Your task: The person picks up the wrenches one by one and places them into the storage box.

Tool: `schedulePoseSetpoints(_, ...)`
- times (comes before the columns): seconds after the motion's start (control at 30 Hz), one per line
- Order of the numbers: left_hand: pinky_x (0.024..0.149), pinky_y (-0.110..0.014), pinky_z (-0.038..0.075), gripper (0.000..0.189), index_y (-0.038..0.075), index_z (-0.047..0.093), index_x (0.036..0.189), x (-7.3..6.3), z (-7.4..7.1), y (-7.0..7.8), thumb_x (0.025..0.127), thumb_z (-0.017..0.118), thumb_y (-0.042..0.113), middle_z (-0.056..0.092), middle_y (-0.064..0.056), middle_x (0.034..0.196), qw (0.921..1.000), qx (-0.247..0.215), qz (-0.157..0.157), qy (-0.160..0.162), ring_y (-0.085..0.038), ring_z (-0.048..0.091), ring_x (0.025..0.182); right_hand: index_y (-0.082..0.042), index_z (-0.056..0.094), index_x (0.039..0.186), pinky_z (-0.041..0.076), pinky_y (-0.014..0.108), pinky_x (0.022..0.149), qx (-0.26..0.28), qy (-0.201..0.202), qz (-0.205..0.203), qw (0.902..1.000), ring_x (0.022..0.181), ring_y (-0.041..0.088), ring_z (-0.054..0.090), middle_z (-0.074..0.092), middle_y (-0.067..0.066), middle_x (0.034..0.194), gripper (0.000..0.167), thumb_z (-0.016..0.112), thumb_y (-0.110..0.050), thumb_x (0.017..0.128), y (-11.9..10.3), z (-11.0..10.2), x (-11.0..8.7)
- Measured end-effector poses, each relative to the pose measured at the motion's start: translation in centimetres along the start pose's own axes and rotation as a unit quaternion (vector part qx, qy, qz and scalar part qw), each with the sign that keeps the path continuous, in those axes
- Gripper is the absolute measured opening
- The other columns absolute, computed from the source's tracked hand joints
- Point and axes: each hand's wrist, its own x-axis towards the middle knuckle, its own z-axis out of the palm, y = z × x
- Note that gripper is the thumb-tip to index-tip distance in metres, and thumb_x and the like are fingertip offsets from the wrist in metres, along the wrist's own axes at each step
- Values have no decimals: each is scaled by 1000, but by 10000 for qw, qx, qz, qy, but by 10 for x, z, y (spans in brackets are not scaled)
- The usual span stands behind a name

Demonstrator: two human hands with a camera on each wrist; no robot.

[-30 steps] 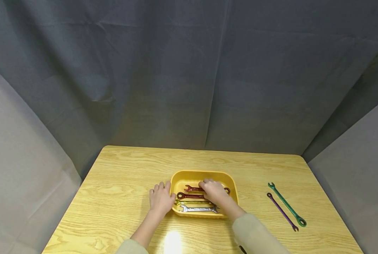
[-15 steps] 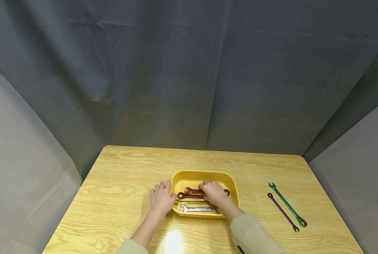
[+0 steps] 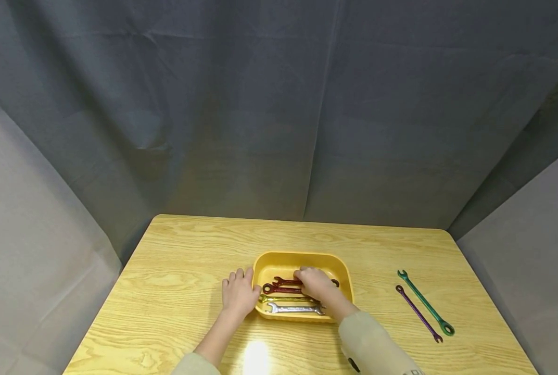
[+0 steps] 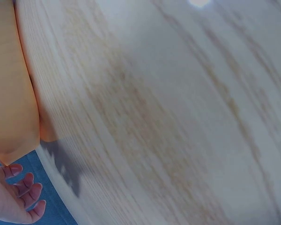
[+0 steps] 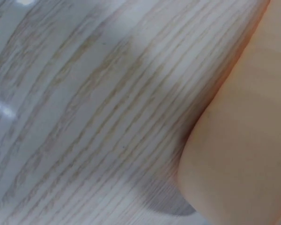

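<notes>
Left hand (image 3: 238,297): was placed relaxed at the left rim of the yellow tray (image 3: 279,260)
Right hand (image 3: 316,284): rear red wrench (image 3: 286,282) was pinched
Rear red wrench: was contained within the tray

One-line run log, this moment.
left hand: touching yellow tray | right hand: pinching far red wrench | in tray: near red wrench, gold wrench, silver wrench | table: green wrench, purple wrench

A yellow, round-cornered tray (image 3: 302,258) is resting on the tabletop (image 3: 190,255); inside, far to near, a partly hidden red wrench (image 3: 286,282), second red wrench (image 3: 286,290), gold wrench (image 3: 286,299) and silver wrench (image 3: 295,309) are lying roughly parallel.
</notes>
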Motion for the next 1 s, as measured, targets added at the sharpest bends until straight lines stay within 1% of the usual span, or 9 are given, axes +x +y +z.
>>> schedulePoseSetpoints(0.17,77,-42,37,44,10,52,121,0,0,0,83,57,32,55,-11,101,10000,0,2,-5,-26,48,88,-11,61,86,49,34,67,164,-16,-39,9999,74,20,58,56,1,79,20,68,1,72,0,-2,0)
schedulePoseSetpoints(0.3,76,-42,36,43,10,52,120,0,0,0,82,58,32,55,-10,100,10000,-28,13,13,-25,47,87,-10,60,85,49,34,68,226,-12,12,9997,74,20,58,57,0,79,20,68,2,72,1,-2,0)
schedulePoseSetpoints(0.47,75,-42,36,43,11,53,119,0,0,-1,82,57,32,55,-10,99,10000,-35,28,47,-25,48,86,-9,61,85,49,34,67,332,46,-7,9994,74,20,59,58,1,79,20,66,4,71,0,-3,0)
schedulePoseSetpoints(0.63,74,-41,36,42,11,53,118,0,-1,0,82,56,31,55,-9,98,10000,-35,29,26,-25,47,85,-8,62,86,49,34,71,460,-4,16,9989,77,20,59,60,2,83,19,65,5,73,-1,-6,-2)
schedulePoseSetpoints(0.77,74,-41,36,42,11,53,119,0,-1,0,82,56,32,55,-9,99,10000,-26,15,11,-25,47,85,-8,62,89,49,34,75,454,-39,37,9990,81,21,60,61,4,87,19,64,5,75,-2,-7,-3)
schedulePoseSetpoints(1.0,78,-43,37,43,11,53,119,0,-1,0,81,57,32,55,-10,99,10000,-4,-28,-12,-26,49,89,-7,63,90,49,34,78,391,29,1,9992,82,21,59,59,4,85,21,59,8,75,-3,-6,-5)
